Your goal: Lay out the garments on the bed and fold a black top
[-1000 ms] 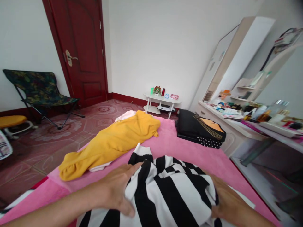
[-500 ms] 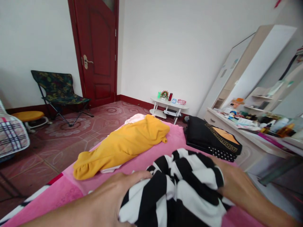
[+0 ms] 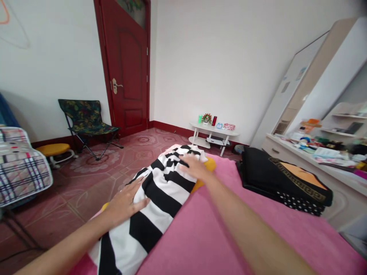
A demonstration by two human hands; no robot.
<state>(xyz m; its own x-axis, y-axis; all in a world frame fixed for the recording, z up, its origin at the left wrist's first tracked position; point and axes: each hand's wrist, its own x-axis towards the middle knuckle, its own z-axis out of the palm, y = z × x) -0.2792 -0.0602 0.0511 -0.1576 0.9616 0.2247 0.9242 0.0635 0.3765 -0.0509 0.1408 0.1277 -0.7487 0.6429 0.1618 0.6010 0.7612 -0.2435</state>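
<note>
A black-and-white striped garment [image 3: 163, 191] lies stretched along the left side of the pink bed cover [image 3: 206, 233], over a yellow garment [image 3: 210, 165] of which only small bits show. My left hand [image 3: 126, 202] rests flat on the striped cloth near its middle, fingers spread. My right hand [image 3: 195, 167] lies flat on the far end of the same cloth, fingers extended.
A folded black garment with gold trim [image 3: 283, 181] sits at the bed's right. A dresser [image 3: 315, 152] with several small items stands right. A white low table [image 3: 213, 133], a red door [image 3: 127, 65], a folding chair [image 3: 86, 122], a yellow stool [image 3: 53, 149] and a plaid bag [image 3: 23, 168] are around.
The striped garment was bunched between both hands close to me; now it is laid out over the yellow garment, and both hands lie flat on it. The view has shifted.
</note>
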